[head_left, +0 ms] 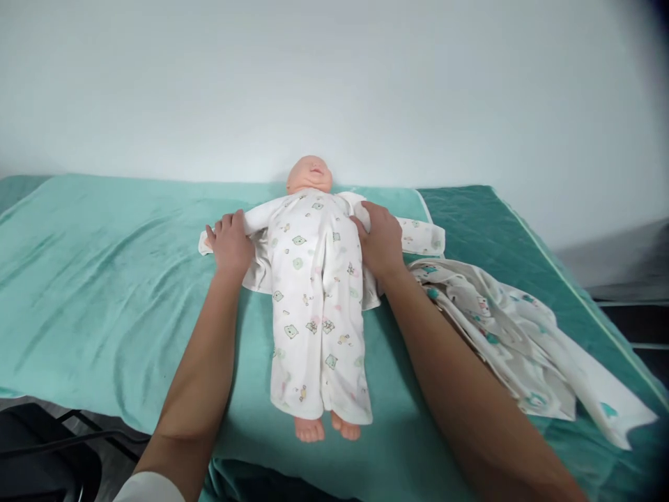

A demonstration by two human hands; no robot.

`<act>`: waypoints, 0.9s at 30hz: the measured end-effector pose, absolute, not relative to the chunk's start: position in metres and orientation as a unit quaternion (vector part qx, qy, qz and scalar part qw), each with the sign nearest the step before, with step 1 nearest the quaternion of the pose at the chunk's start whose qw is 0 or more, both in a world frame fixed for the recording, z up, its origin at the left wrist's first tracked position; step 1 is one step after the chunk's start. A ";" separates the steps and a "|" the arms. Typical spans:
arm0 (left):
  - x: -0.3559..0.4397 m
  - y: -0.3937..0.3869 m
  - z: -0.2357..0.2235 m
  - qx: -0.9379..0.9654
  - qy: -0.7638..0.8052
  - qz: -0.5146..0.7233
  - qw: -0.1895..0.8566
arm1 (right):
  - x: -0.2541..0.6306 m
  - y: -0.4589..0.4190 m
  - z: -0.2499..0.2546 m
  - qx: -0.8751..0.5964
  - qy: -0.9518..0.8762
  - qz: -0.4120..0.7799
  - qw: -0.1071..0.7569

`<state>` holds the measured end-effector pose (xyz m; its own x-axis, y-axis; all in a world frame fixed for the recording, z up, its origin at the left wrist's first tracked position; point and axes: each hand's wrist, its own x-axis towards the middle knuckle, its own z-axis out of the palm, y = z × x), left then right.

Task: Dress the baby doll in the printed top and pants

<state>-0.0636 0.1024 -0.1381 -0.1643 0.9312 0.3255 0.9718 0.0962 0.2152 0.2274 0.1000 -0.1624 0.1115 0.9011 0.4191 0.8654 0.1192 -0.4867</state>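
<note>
A baby doll point(309, 174) lies on its back, its head toward the wall and its bare feet toward me. It wears white printed baby pants point(297, 335), which reach up to its chest, over a matching baby shirt point(260, 275). My left hand point(231, 242) is closed around the sleeved arm on the left, near the cuff. With thumb and fingers, my right hand point(381, 237) grips the shirt by the doll's shoulder on the right. Beyond that hand the other sleeve point(426, 238) stretches out flat; whether the doll's arm fills it I cannot tell.
Light green cloth point(130, 293) covers the table, with a darker green cover point(470, 216) on the right. Crumpled white printed baby clothes point(502, 328) lie beside my right forearm. A pale wall point(334, 84) rises behind. A black chair point(47, 453) stands at lower left.
</note>
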 end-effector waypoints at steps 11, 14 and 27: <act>0.005 0.074 -0.083 -0.742 -0.544 -0.373 -0.118 | 0.257 0.112 -0.150 -0.701 -0.612 0.080 0.358; 0.034 0.084 -0.064 -0.823 -0.485 -0.274 -0.115 | 0.259 0.115 -0.151 -0.708 -0.586 0.108 0.378; 0.143 0.144 -0.050 -0.881 -0.452 0.132 -0.038 | 0.249 0.112 -0.151 -0.761 -0.572 0.065 0.298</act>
<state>0.1433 0.1437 -0.0502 0.5561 0.7873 -0.2664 0.8074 -0.5877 -0.0518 0.2494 0.1122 -0.1512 0.3370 0.9098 0.2422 0.8322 -0.1676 -0.5285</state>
